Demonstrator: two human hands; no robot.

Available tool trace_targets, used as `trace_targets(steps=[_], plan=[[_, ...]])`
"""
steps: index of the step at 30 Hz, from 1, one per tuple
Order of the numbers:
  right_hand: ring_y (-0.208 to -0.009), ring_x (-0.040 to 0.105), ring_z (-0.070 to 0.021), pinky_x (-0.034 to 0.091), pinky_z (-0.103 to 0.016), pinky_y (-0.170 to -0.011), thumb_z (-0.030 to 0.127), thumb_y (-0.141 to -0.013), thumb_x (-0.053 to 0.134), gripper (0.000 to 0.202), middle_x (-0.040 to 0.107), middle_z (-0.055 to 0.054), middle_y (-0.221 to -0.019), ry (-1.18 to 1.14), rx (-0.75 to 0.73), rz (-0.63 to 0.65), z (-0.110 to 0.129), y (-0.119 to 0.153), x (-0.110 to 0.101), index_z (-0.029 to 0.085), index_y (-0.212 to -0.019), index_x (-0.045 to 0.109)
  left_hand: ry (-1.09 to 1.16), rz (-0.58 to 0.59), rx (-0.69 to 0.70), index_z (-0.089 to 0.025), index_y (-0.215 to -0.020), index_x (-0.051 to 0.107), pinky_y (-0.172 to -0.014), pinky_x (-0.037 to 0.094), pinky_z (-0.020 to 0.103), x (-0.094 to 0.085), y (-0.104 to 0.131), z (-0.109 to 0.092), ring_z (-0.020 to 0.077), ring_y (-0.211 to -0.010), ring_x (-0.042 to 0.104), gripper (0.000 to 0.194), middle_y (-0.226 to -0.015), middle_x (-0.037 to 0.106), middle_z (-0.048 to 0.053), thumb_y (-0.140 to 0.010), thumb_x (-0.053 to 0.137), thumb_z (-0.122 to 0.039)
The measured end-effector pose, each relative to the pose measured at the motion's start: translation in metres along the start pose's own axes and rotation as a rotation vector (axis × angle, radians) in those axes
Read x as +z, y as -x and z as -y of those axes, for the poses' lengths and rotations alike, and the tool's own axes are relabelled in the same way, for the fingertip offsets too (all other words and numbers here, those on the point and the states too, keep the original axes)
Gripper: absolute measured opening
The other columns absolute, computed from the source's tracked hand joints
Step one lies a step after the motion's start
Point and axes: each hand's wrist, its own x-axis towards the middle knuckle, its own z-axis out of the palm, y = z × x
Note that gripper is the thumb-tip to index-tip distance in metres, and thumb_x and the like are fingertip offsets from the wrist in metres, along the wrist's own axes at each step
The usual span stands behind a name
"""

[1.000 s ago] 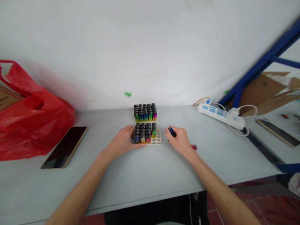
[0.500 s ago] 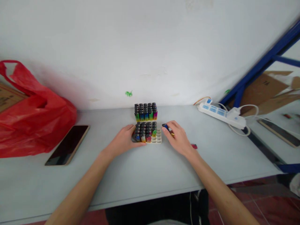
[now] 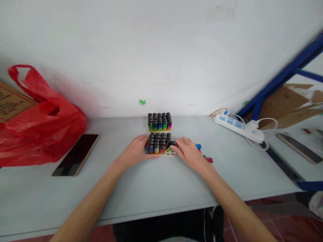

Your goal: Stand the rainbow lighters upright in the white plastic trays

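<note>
Upright black-topped lighters (image 3: 156, 143) stand in rows in a white tray (image 3: 167, 154), whose front right cells show bare. My left hand (image 3: 136, 148) is closed round the tray's left side, thumb along the front edge. Between the fingers of my right hand (image 3: 188, 151) is a dark-topped lighter (image 3: 172, 145), tilted over the tray's right part. Behind the tray a second block of lighters (image 3: 159, 122) stands in rows near the wall. Loose lighters (image 3: 209, 160), red and blue among them, lie to the right of my right hand and are partly covered by it.
A phone (image 3: 76, 154) lies at the left, beside a red plastic bag (image 3: 47, 131) and a cardboard box (image 3: 12, 102). A white power strip (image 3: 238, 127) with cables lies at the right, near a blue metal frame (image 3: 257, 107).
My right hand has moved left with its lighter, from beside the tray to over its right part. Loose blue lighters now show behind it. The view has shifted slightly.
</note>
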Motion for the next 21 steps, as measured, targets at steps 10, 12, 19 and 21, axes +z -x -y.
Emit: trace_targets(steps=[10,12,19,21], plan=[[-0.078,0.066,-0.0210,0.047,-0.033,-0.080,0.051,-0.114,0.049,0.041,0.075,-0.004,-0.085,-0.171,0.247,-0.124,-0.032,0.018,-0.052,0.023,-0.094,0.071,-0.047,0.027,-0.013,-0.024,-0.109,0.070,-0.100,0.058,0.050,0.001,-0.003,0.007,0.0374,-0.111,0.073,0.058,-0.116,0.077,0.012,-0.077,0.082,-0.071],[-0.081,0.067,-0.0222,0.049,-0.034,-0.080,0.052,-0.110,0.056,0.036,0.076,-0.005,-0.089,-0.167,0.352,-0.226,-0.052,0.040,-0.073,0.023,-0.097,0.073,-0.058,0.021,-0.018,-0.024,-0.105,0.069,-0.100,0.058,0.051,0.002,-0.004,0.008,0.0379,-0.110,0.072,0.059,-0.114,0.077,0.012,-0.076,0.080,-0.075],[-0.093,0.070,-0.0253,0.056,-0.037,-0.081,0.049,-0.103,0.066,0.029,0.077,-0.009,-0.109,-0.235,0.372,-0.014,-0.066,0.091,-0.088,0.025,-0.112,0.079,-0.065,0.015,-0.028,-0.024,-0.103,0.069,-0.101,0.059,0.053,0.002,-0.005,0.006,0.0386,-0.106,0.073,0.061,-0.110,0.076,0.012,-0.075,0.079,-0.078],[-0.099,0.071,-0.0256,0.056,-0.037,-0.085,0.045,-0.105,0.065,0.027,0.077,-0.010,-0.114,-0.237,0.342,0.017,-0.065,0.089,-0.080,0.026,-0.116,0.080,-0.066,0.018,-0.033,-0.024,-0.102,0.069,-0.101,0.058,0.054,0.001,-0.005,0.005,0.0391,-0.106,0.073,0.061,-0.109,0.076,0.012,-0.075,0.079,-0.078]])
